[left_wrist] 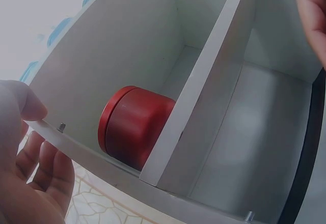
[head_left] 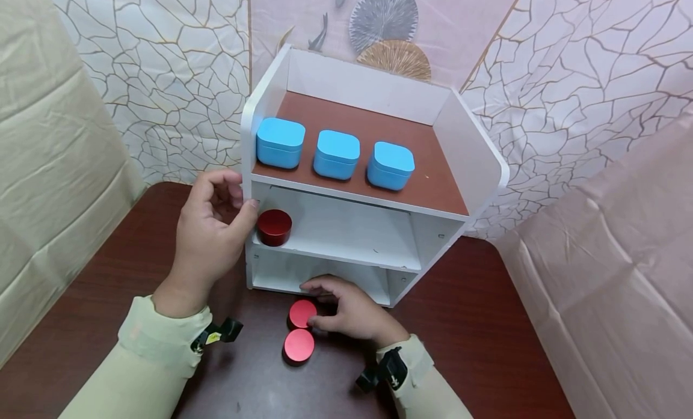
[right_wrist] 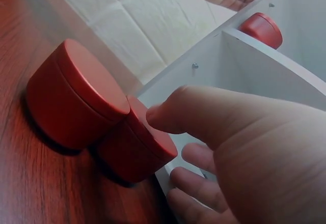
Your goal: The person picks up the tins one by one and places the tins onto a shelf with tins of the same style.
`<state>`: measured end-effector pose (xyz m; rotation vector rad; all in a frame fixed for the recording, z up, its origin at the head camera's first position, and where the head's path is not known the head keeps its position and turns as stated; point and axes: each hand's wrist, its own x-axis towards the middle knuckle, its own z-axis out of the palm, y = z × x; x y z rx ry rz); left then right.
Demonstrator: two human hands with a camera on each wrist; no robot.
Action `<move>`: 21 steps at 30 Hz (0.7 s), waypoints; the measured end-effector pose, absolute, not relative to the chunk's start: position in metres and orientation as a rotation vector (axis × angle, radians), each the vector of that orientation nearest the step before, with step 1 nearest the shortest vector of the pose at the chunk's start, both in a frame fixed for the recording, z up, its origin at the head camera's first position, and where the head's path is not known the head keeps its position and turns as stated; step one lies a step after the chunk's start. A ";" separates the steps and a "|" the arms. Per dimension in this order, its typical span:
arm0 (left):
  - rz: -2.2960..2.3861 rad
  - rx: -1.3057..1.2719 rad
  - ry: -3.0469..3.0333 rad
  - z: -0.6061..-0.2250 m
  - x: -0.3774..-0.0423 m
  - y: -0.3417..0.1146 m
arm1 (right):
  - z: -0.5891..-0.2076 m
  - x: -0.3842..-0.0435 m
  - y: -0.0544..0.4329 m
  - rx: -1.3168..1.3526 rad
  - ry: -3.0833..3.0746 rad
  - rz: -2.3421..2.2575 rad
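Observation:
My left hand (head_left: 211, 232) grips the left side panel of a small white shelf unit (left_wrist: 229, 25), its thumb at the front edge and its fingers on the outer face. On the middle shelf, close to that panel, stands a round red tin (head_left: 274, 228). Two more red tins are together on the table, a farther tin (head_left: 302, 314) and a nearer tin (head_left: 299, 345). Around the farther one hovers my right hand (head_left: 352, 314), fingers spread and thumb by the lid's edge. Whether the thumb touches the lid I cannot tell.
Three blue rounded-square tins, including the middle one (head_left: 337, 154), line the brown top shelf (head_left: 379, 115). The unit stands on a dark red-brown table (head_left: 460, 359). Patterned cloth (head_left: 162, 76) hangs behind it, with plain pale cloth (head_left: 43, 166) along the left.

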<state>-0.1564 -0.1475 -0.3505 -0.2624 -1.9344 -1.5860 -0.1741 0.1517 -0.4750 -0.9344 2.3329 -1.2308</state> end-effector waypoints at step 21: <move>-1.578 -0.263 -1.940 -0.351 -0.156 -0.147 | -0.474 -0.173 0.153 -1.036 2.413 -1.057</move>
